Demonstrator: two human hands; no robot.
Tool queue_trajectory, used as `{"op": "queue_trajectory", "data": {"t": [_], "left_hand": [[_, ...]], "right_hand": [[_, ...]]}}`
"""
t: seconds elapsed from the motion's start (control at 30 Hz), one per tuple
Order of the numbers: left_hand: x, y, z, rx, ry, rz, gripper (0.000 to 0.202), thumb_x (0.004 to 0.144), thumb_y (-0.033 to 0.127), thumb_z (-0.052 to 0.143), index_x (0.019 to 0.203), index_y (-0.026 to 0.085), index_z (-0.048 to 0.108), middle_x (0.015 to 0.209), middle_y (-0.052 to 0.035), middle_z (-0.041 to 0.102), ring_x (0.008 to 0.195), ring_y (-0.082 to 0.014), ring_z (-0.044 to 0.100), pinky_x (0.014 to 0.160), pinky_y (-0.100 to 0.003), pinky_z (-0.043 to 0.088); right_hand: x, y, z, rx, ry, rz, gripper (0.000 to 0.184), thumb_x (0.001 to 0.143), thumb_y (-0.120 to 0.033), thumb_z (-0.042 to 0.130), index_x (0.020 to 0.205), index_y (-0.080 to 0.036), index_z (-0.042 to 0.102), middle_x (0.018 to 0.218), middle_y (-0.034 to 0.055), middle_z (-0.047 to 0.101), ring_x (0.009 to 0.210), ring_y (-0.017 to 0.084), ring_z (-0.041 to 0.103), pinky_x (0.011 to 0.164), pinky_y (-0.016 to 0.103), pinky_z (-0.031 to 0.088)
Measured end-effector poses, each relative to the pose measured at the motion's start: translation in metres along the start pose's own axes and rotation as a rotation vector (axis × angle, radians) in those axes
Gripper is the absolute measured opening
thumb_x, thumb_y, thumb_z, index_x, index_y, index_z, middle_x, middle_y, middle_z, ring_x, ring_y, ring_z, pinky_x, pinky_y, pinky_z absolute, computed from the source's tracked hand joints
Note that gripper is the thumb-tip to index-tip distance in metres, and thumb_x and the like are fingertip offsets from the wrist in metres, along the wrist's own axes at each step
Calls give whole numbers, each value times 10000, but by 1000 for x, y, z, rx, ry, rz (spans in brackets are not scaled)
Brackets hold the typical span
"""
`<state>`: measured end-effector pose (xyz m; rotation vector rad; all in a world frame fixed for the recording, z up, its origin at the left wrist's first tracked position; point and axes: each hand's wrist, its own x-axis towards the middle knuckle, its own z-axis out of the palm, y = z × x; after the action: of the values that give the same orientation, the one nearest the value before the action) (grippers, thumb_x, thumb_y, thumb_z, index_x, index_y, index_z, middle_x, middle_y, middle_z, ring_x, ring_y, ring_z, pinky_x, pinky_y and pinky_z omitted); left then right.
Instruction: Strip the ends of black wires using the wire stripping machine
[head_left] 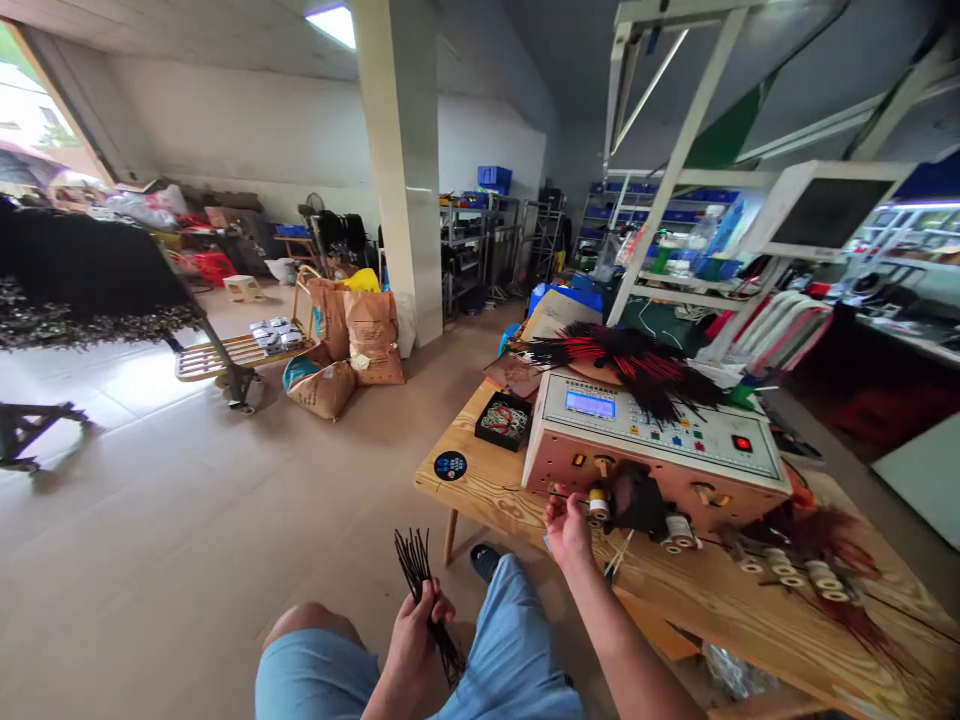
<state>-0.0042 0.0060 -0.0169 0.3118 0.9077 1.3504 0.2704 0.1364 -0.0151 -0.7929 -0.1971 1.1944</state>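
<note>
My left hand [412,635] grips a bundle of thin black wires [414,565] above my lap, with the wire ends fanning upward. My right hand [566,525] pinches a thin dark wire [566,491] at the front of a beige wire-cutting machine [652,445]. That wire leads towards the machine's feed rollers [598,505]. A heap of black and red wires [622,365] lies behind the machine's control panel. More red and black wires [817,535] lie to the right of the machine, on the wooden workbench [480,490].
A black tray of coiled wire [504,420] sits on the bench behind a round dark sticker [450,465]. Shelving and a monitor [817,210] stand beyond it. Brown sacks [367,335], a slatted cart [240,352] and a rack of hanging black wires [90,270] stand on the floor.
</note>
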Motion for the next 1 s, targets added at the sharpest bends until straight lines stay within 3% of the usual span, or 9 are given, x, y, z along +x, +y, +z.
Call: {"op": "queue_trajectory", "data": {"t": [0.07,0.17,0.4,0.53,0.7,0.83,1.0], "left_hand": [[0,1,-1,-13,-12,-31,437,653,471,903,807,169,628,558,59,458,510,-92,462,520,-222,411],[2,2,-3,-29,-14,-63,441,671,469,893,842,169,618,584,74,433,451,-52,368,427,-186,301],[9,4,-2,72,-2,7,488,645,508,898,862,167,623,607,75,422,468,-38,344,420,-168,263],[13,-1,-1,204,42,64,523,611,579,882,811,172,622,622,53,478,491,-57,381,428,-175,293],[12,-13,-4,423,78,107,550,642,684,800,793,179,644,671,23,547,527,-81,428,462,-188,346],[8,-17,-3,485,81,97,535,688,672,773,880,184,671,701,19,563,514,-75,411,447,-182,301],[5,-16,6,498,79,38,599,604,687,823,852,160,685,653,33,505,531,-73,410,458,-175,293]], "right_hand": [[2,4,1,-5,17,-2,440,735,-542,813,937,-170,695,661,-18,628,533,97,526,467,198,408],[-1,18,9,-49,41,5,402,767,-546,788,899,-180,688,636,-23,611,504,88,506,448,188,391],[-41,76,20,-322,-52,141,607,619,-740,780,798,-178,638,576,-38,546,453,87,452,418,203,359],[-88,107,2,-714,-335,283,624,686,-786,656,786,-170,660,611,-5,566,488,111,473,448,233,366],[-143,119,-23,-1164,-773,334,328,822,-484,605,635,-216,583,540,-24,499,485,123,425,480,255,304],[-162,111,-35,-1307,-945,393,230,824,-341,536,614,-265,593,580,-25,553,540,150,520,526,273,370],[-161,102,-47,-1269,-1046,494,251,852,-343,504,667,-265,655,559,-28,547,500,130,502,500,250,374]]}}
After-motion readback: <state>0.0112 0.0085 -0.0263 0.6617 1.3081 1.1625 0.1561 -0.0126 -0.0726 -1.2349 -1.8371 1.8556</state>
